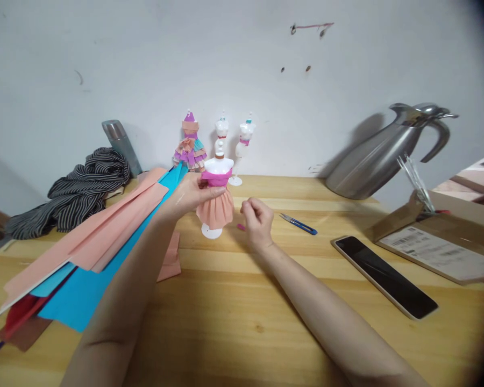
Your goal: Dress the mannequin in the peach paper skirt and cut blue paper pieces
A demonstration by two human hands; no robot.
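A small white dress-form mannequin (219, 164) stands upright on its round base, dressed in a magenta top (216, 177) and a pleated peach skirt (215, 208). My left hand (191, 192) grips it at the waist, its thumb lying across the front. To the right of the skirt, apart from it, my right hand (259, 219) is curled closed just above the table; whatever its fingers hold, if anything, is hidden. Beside that hand lies a little pink scrap (241, 227). Blue-handled thread snips (300, 224) rest farther right.
Behind stand another mannequin in a ruffled paper dress (190, 142) and two barer mannequins (246, 131). Peach and blue crepe paper sheets (92, 226) cover the left side, near striped cloth (84, 188) and a flask (123, 145). Rightward are a phone (383, 277), cardboard box (439, 242) and steel jug (371, 156).
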